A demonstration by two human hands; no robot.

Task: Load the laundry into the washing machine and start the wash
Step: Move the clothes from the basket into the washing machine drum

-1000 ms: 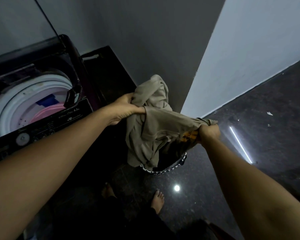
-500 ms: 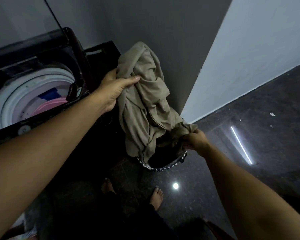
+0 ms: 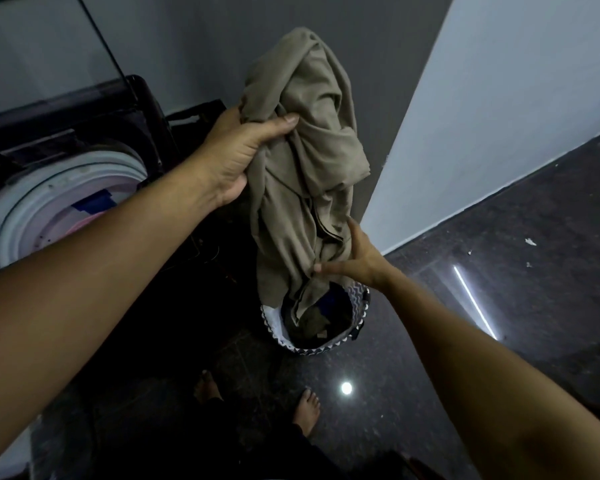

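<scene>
The loading is in the middle, I judge. The washing machine [image 3: 66, 202] stands open at the left, and pink and blue clothes [image 3: 87, 216] already lie in its drum. The left hand [image 3: 236, 157] grips the upper part of a khaki garment [image 3: 309, 161], fingers curled around the bunched cloth, thumb across it. The garment hangs in the air above the laundry basket [image 3: 326, 348], and its lower end reaches into the basket. The right hand [image 3: 357, 261] touches the lower part with spread, straight fingers and pinches nothing. The basket stands on the floor [image 3: 499, 306] near the foot of the wall and holds more dark clothes. What is left: to put this garment and the rest into the drum, close the lid and start the wash.
</scene>
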